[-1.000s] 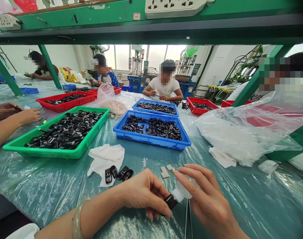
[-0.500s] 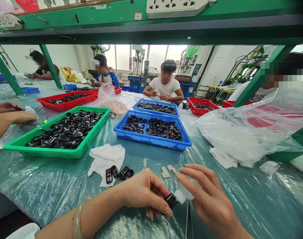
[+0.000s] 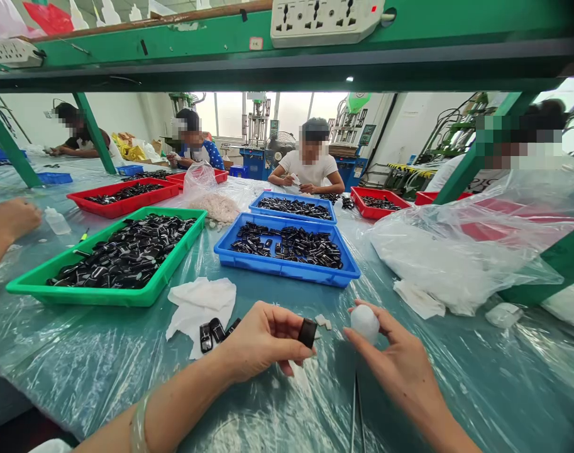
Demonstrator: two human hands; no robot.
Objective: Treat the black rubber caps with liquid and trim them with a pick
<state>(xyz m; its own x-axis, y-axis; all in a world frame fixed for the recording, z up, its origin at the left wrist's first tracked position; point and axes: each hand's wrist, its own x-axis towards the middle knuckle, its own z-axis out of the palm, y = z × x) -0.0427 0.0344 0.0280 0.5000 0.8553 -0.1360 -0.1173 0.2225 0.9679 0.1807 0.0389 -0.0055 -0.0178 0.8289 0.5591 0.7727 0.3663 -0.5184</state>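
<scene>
My left hand [image 3: 272, 340] pinches a small black plastic part [image 3: 307, 333] between thumb and fingers, with a thin tip jutting from its right side. My right hand [image 3: 400, 352] is closed around a small white squeeze bottle [image 3: 364, 324], its rounded end facing me. The bottle and the black part are apart. Small white pieces [image 3: 322, 321] lie on the table just beyond my left fingertips. Below the bottle lies a pair of metal tweezers [image 3: 356, 409]. Several black parts [image 3: 206, 338] rest on and beside a white tissue [image 3: 206, 292], partly hidden by my left hand.
A green tray [image 3: 98, 296] and a blue tray [image 3: 287, 272] hold many black parts. Clear plastic bags [image 3: 456, 251] sit at the right. Another person's hand [image 3: 13, 220] is at far left near a white bottle [image 3: 56, 221]. A green shelf beam [image 3: 197, 56] crosses overhead; co-workers sit opposite.
My left hand has lifted and tilted the black part slightly away. My right hand has turned the bottle and drawn it off from the part. The person's hands at far left released a bottle.
</scene>
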